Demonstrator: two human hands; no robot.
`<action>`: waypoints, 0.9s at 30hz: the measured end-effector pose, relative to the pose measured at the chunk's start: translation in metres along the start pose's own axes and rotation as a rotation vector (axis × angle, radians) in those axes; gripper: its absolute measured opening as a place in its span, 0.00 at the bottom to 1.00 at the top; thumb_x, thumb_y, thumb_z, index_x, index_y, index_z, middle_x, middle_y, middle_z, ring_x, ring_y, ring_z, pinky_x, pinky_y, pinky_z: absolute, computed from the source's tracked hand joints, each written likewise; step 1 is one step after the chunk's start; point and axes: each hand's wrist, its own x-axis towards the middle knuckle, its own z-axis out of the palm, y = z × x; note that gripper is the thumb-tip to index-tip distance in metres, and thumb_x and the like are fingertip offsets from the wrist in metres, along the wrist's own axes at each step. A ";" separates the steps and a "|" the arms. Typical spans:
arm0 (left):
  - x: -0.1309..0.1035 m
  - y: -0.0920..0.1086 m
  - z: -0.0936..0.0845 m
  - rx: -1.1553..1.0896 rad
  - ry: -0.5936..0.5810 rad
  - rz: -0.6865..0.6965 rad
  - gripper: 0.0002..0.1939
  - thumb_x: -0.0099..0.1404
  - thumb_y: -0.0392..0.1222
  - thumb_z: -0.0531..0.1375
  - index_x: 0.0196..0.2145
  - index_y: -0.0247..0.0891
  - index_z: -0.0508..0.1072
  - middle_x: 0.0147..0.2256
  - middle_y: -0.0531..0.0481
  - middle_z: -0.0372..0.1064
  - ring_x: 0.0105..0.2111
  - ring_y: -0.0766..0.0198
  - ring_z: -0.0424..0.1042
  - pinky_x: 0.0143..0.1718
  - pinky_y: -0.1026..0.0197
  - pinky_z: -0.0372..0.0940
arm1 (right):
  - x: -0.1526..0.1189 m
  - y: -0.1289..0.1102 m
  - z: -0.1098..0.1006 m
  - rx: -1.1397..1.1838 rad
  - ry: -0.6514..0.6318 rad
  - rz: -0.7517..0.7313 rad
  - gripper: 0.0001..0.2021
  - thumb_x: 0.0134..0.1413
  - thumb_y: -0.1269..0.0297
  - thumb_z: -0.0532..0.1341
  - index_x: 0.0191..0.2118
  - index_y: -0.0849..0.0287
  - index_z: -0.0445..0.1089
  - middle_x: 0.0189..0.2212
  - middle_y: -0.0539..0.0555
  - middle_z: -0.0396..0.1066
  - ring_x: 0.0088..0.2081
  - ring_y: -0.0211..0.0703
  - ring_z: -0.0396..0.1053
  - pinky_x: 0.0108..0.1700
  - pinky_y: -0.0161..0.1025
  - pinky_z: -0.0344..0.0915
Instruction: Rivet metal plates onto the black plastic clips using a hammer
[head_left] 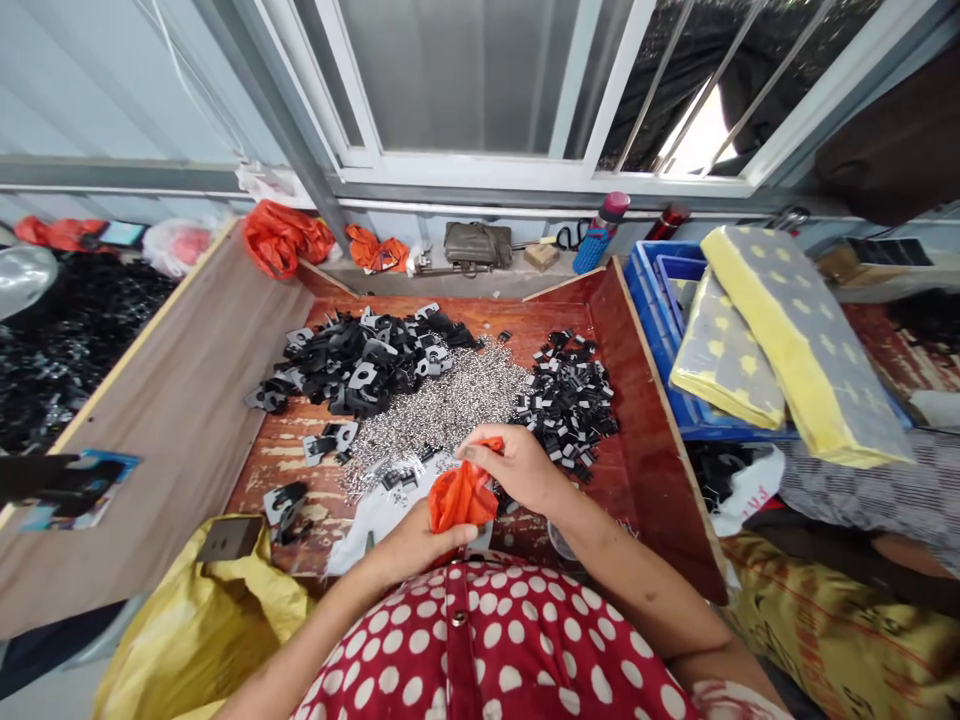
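Observation:
An orange plastic bag [459, 496] is held between both hands, close to the body at the front of the red wooden tray [292, 450]. My left hand [424, 538] is closed round its lower part, thumb on top. The fingers of my right hand [514, 462] pinch its gathered upper end. Beyond the hands lies a heap of small silvery metal pieces [450, 400]. Black clips with pale plates [367, 360] are piled left of it, and small black parts [574, 400] to its right. A white sheet [367, 525] lies partly under the metal pieces.
Wooden side walls [150, 410] border the tray. A yellow sack [202, 620] stands at the front left. Blue crates [652, 300] with yellow-grey bundles [795, 340] are at the right. Along the back ledge are a bottle [596, 235], a dark pouch [478, 243] and orange bags [285, 238].

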 end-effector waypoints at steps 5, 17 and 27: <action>0.008 -0.016 0.004 -0.099 -0.019 -0.086 0.25 0.67 0.62 0.56 0.24 0.38 0.71 0.20 0.54 0.61 0.22 0.64 0.59 0.27 0.60 0.60 | -0.011 0.002 -0.018 -0.146 0.246 -0.294 0.25 0.62 0.67 0.58 0.64 0.50 0.62 0.63 0.59 0.63 0.53 0.49 0.74 0.51 0.49 0.74; 0.020 0.015 -0.010 0.263 -0.165 0.029 0.20 0.66 0.59 0.58 0.31 0.39 0.73 0.28 0.52 0.68 0.30 0.60 0.65 0.35 0.59 0.62 | -0.018 0.044 -0.008 -0.273 -0.375 0.049 0.03 0.58 0.70 0.62 0.35 0.55 0.73 0.29 0.52 0.69 0.40 0.46 0.69 0.47 0.44 0.69; 0.006 0.018 -0.014 1.121 0.152 0.612 0.10 0.74 0.37 0.52 0.36 0.40 0.71 0.29 0.50 0.69 0.31 0.57 0.64 0.50 0.47 0.59 | -0.033 0.055 -0.007 0.561 -0.610 0.505 0.17 0.62 0.51 0.48 0.25 0.54 0.57 0.08 0.40 0.51 0.10 0.33 0.44 0.20 0.32 0.63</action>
